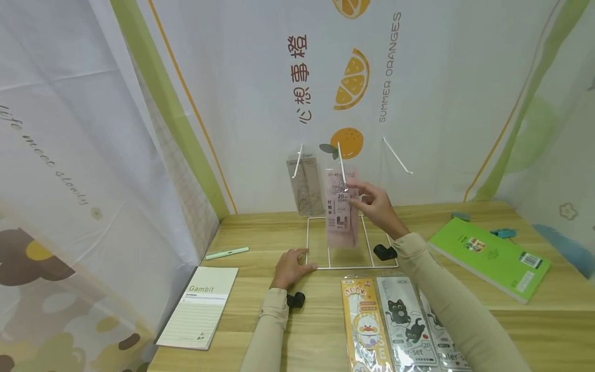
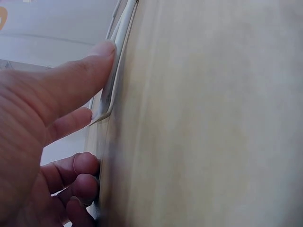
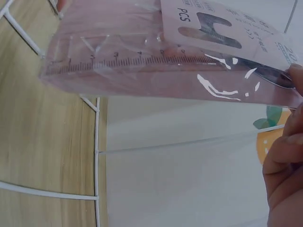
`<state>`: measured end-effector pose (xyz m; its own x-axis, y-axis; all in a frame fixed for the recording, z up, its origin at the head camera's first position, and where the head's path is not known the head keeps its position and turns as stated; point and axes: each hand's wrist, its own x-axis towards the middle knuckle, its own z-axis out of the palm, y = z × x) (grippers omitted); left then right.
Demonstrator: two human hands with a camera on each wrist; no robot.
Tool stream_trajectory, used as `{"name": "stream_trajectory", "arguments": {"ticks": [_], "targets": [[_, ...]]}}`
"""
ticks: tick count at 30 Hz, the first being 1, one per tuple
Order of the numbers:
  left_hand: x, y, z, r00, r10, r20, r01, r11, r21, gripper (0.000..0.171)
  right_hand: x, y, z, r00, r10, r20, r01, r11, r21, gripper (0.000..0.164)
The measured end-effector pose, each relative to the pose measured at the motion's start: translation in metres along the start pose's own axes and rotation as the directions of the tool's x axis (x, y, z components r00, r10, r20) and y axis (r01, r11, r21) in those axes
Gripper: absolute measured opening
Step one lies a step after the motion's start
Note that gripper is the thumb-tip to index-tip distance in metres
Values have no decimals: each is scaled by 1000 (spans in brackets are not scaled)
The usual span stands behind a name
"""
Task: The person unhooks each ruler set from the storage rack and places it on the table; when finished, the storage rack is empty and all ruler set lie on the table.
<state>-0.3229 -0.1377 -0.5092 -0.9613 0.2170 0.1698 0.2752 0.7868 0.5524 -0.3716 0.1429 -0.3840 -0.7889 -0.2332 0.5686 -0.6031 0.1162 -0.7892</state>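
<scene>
My right hand (image 1: 376, 206) pinches the right edge of a pink ruler set packet (image 1: 341, 238), its printed card facing me. The packet hangs upright, its top overlapping the tip of the middle white hook (image 1: 341, 163). Ruler markings show through the clear wrapper (image 3: 128, 64) in the right wrist view. Low at the left, my left hand (image 1: 289, 268) holds the front left corner of the white wire rack (image 1: 353, 267), thumb (image 2: 102, 56) on the wire and a fingertip beside the corner. A grey ruler set packet (image 1: 307, 191) hangs from the left hook (image 1: 297, 163).
A yellow duck ruler packet (image 1: 367, 320) and black-cat ruler packets (image 1: 404, 315) lie at the table's front. A notebook (image 1: 200, 310) and a pale green pen (image 1: 228, 253) lie left. A green book (image 1: 490, 258) lies right. The right hook (image 1: 397, 156) juts out bare.
</scene>
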Motion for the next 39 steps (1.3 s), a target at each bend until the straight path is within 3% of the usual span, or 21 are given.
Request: {"name": "stream_trajectory", "arguments": {"ticks": [12, 25, 32, 39], "targets": [[0, 0, -1, 1000, -10, 17, 11, 1000, -18, 61, -19, -5, -1, 1000, -6, 25, 6, 1000, 11, 44], [-1, -1, 0, 1000, -15, 3, 15, 1000, -28, 62, -42, -18, 0, 995, -91, 47, 92, 996, 0, 43], [-4, -5, 3, 998, 40, -46, -42, 997, -60, 64, -54, -28, 1, 993, -106, 46, 105, 994, 10, 43], [-1, -2, 2, 1000, -18, -20, 17, 998, -56, 61, -59, -47, 2, 986, -161, 44, 159, 986, 48, 41]]}}
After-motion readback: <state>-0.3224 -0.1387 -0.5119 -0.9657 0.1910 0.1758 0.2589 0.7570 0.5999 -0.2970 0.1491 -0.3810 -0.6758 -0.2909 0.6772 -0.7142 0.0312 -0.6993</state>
